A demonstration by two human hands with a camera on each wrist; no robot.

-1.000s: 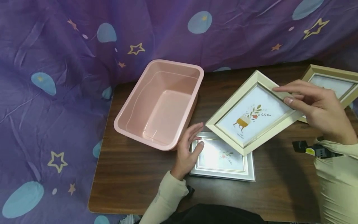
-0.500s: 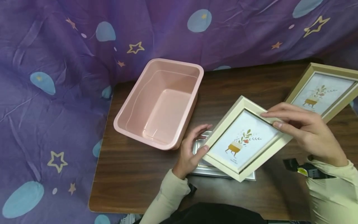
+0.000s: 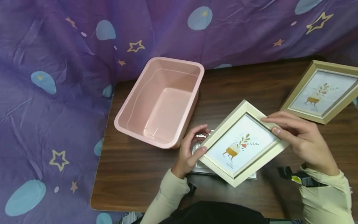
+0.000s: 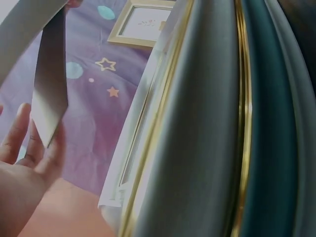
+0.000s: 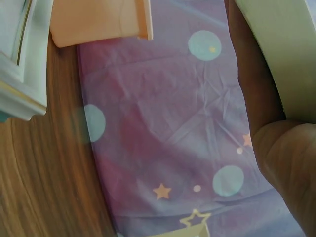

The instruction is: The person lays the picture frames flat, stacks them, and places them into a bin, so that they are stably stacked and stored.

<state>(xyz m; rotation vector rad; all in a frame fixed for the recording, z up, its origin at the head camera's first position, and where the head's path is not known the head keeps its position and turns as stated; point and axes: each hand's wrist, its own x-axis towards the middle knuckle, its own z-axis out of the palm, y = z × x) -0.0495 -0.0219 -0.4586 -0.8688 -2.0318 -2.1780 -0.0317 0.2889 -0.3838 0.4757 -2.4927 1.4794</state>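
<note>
- Pinching cream frame (image 3: 240, 143) near its right corner with right hand (image 3: 307, 140), above silver frame (image 3: 201, 169).
- Touching its left corner with thumb of loosely curved left hand (image 3: 186, 155).
- Probably stiff, light, slippery, fragile; best gripped by opposite borders.
- Farther out: pink bin (image 3: 145, 137), gold frame (image 3: 324, 93).

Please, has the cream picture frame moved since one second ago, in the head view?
Yes. Judged against the pink bin, the cream picture frame has come down in the picture and slightly to the left.
</note>
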